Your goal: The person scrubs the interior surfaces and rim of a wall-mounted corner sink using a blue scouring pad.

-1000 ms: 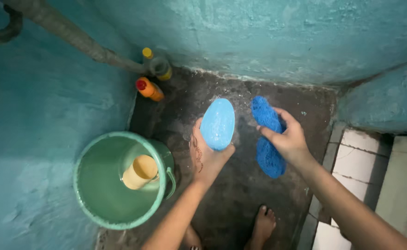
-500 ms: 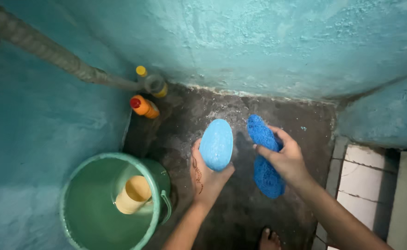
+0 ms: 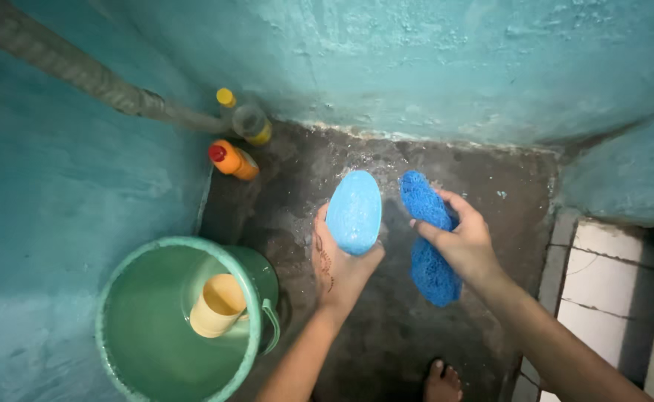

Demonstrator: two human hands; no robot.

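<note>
Head view, looking down into a wet corner. Left hand [image 3: 339, 266] at centre, grip closed around the lower end of a light blue oval dish [image 3: 353, 212], held upright over the dark floor [image 3: 386, 327]. Right hand [image 3: 461, 242] just at 3 o'clock of the dish, grip closed on a dark blue mesh scrubber [image 3: 429, 234], pinched at its middle, upper end standing beside the dish, lower end hanging below the fingers. Dish and scrubber close together, contact between them not discernible. At 8 o'clock of the left hand, a green bucket [image 3: 246, 264] filled with water, a pale yellow mug [image 3: 217, 304] floating tilted inside. At 10 o'clock, against the base of the teal wall [image 3: 431, 67], an orange bottle with red cap [image 3: 232, 159] lying tilted; just beyond it, a clear bottle with yellow cap [image 3: 246, 117], beside a grey pipe [image 3: 81, 71] running along the wall. At 6 o'clock, toes of a bare foot [image 3: 442, 380]. At 4 o'clock, white tiles [image 3: 602, 279].
</note>
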